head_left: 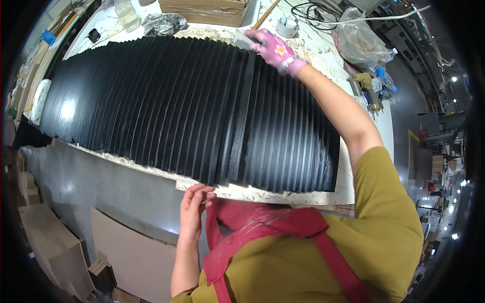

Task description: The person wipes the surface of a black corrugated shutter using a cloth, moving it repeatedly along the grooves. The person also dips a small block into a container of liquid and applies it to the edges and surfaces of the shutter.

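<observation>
Long black strips (166,106) lie side by side across the white work table, running from its far side to its near edge. My right hand (275,49), in a pink glove with a flower patch, reaches to their far ends. It is closed on a pale grey block (243,41), which sits at the far end of one strip standing a little apart from its neighbours. My bare left hand (194,204) is at the near table edge, beside the strips' near ends. Its fingers are curled together, and what they hold, if anything, is hidden.
Behind the strips are a cardboard box (204,12), a grey rag (164,23), a plastic bottle (126,16) and a white tape roll (288,26). A plastic bag (358,38) and an air tool (369,91) lie at the right. Large boards (129,252) stand at the lower left.
</observation>
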`<state>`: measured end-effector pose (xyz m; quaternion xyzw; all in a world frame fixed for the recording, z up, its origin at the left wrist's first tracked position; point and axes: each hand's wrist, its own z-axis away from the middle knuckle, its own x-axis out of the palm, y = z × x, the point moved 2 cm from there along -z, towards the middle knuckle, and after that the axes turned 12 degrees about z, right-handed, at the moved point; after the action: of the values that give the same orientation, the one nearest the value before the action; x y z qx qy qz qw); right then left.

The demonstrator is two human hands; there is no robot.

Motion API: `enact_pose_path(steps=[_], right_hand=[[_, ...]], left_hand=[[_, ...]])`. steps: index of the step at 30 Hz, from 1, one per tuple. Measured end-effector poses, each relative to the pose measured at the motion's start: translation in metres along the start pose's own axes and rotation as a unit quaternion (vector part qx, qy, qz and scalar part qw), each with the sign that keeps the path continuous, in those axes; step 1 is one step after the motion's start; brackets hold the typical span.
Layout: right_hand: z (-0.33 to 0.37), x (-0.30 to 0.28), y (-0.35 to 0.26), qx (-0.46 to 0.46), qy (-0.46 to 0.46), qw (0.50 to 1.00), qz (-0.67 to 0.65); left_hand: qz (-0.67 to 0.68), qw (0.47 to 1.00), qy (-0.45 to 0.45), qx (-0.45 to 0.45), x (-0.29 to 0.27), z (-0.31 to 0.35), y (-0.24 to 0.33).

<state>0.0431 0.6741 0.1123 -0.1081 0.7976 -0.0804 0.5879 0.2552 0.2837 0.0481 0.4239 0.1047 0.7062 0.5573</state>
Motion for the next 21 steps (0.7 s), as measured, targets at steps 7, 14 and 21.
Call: enact_pose_path(steps=[7,14,21], right_hand=[[-0.012,0.051,-0.027,-0.082,-0.038,0.992,-0.09],[0.019,0.014,-0.116,-0.347,-0.1,0.93,-0.073],[-0.038,0.059,-0.063,-0.104,-0.038,0.99,0.086]], left_hand=[[-0.041,0.992,-0.078,-0.091,-0.013,-0.017,0.007],[-0.034,0.987,-0.09,-0.131,-0.022,-0.018,0.014],[-0.036,0.983,-0.114,-0.14,-0.021,-0.026,0.01]])
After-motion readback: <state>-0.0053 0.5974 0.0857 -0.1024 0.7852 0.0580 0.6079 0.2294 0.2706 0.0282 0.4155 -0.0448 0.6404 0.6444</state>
